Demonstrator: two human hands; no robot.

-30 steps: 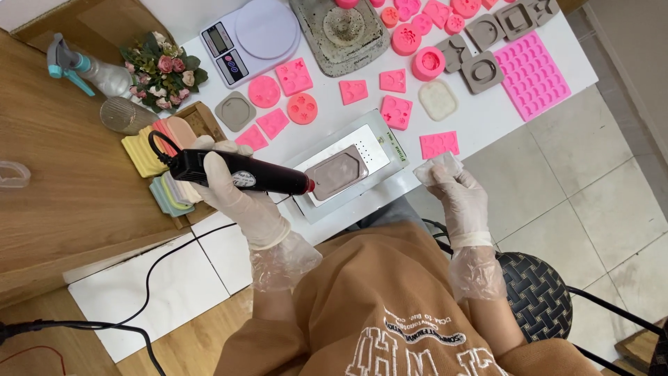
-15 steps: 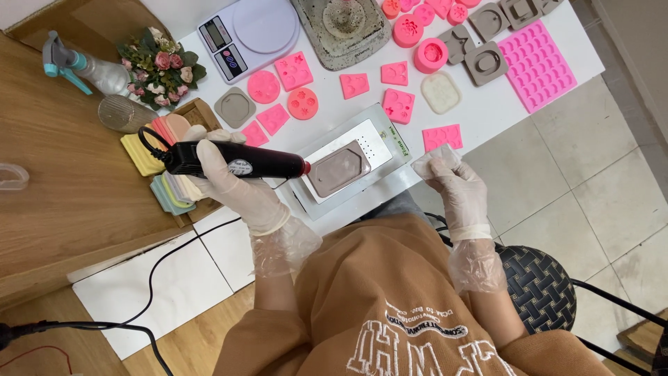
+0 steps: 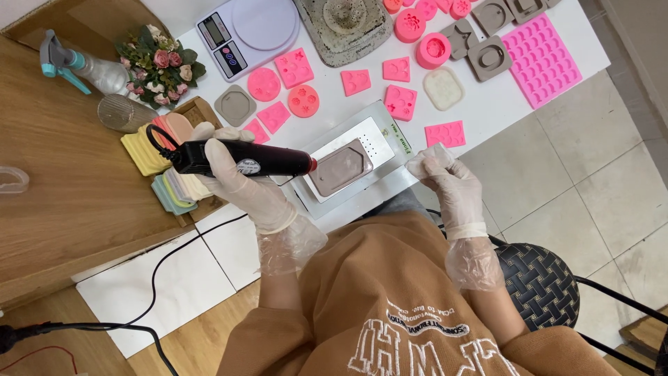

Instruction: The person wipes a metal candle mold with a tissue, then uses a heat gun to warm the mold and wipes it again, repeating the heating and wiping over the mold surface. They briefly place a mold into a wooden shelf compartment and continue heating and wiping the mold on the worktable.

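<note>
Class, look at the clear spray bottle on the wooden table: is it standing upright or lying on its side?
Lying on its side. The spray bottle rests lengthwise on the wooden table, its teal trigger head pointing left, beside the flowers.

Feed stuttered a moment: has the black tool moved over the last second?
Barely. The black tool in the left hand keeps its tip at the left end of the grey mould on the white tray.

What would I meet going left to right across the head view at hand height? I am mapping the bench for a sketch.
Stack of pastel wavy pieces → black corded tool in left hand → grey slab on white tray → right hand.
</note>
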